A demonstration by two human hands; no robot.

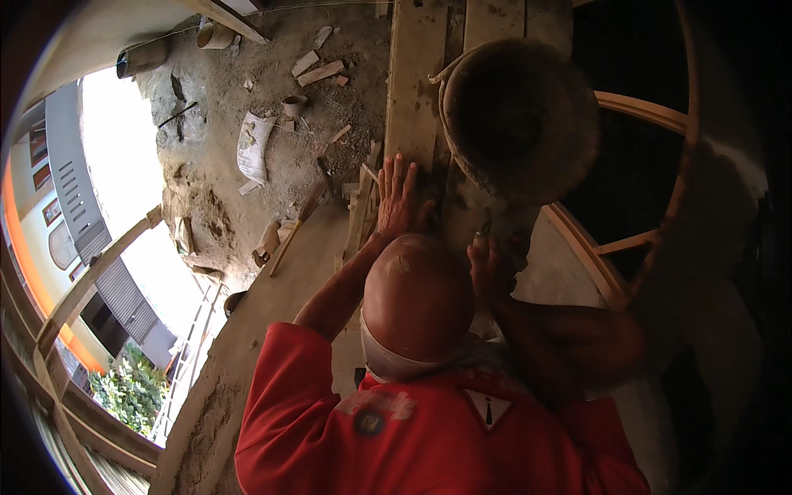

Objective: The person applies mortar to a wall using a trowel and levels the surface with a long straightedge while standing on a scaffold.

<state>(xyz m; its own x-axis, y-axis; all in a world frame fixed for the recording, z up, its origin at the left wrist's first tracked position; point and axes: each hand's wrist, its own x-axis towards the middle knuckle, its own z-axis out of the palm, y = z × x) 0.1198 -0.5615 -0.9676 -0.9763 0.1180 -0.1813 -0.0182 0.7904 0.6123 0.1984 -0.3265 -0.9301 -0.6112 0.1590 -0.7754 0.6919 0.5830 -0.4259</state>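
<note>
Neither of my hands shows. A co-worker in a red shirt (363, 437), seen from behind and above, fills the lower middle and bends forward. The co-worker's left hand (396, 198) lies with fingers stretched on a wooden plank (417, 91). Their right hand (492, 264) is curled near a small dark piece, perhaps a tool handle; the shadow hides what it is. Beyond that hand a large dirty bucket (577, 124) stands on the boards, its inside dark.
Wood scraps (320, 73), a white sack (254, 147) and a small bowl-like container (294, 105) lie on the dirt ground. At right is a wooden frame (643, 111) with dark openings. Beyond a wooden railing (95, 272) at left stands a building (62, 223).
</note>
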